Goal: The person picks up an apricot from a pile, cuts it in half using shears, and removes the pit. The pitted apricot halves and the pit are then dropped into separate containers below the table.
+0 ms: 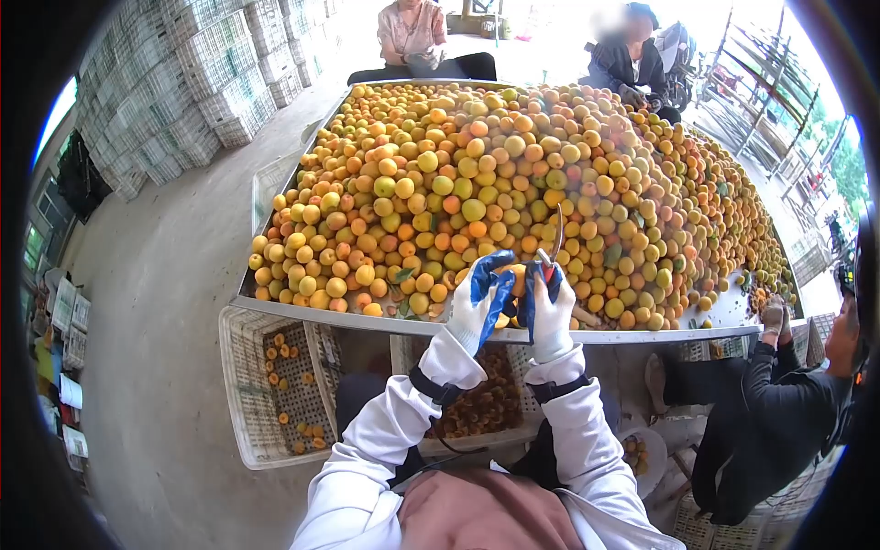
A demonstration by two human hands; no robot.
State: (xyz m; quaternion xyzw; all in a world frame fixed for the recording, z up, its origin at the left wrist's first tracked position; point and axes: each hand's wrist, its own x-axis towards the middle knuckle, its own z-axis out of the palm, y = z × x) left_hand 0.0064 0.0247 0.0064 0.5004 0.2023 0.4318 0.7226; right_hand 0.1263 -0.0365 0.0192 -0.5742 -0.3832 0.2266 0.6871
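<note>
Both my hands wear white gloves with blue palms and meet at the near edge of a big tray (302, 312) heaped with yellow and orange apricots (477, 174). My left hand (478, 307) cups one apricot (513, 278). My right hand (550, 307) grips a small knife (554, 240) with a red handle, its curved blade pointing up, right beside that apricot.
A white crate (252, 403) with a few fruit stands under the tray at left; another crate (481, 403) with darker pieces sits below my hands. One person crouches at right (779, 403), two sit at the far end (412, 37). Stacked crates (202, 82) line the left wall.
</note>
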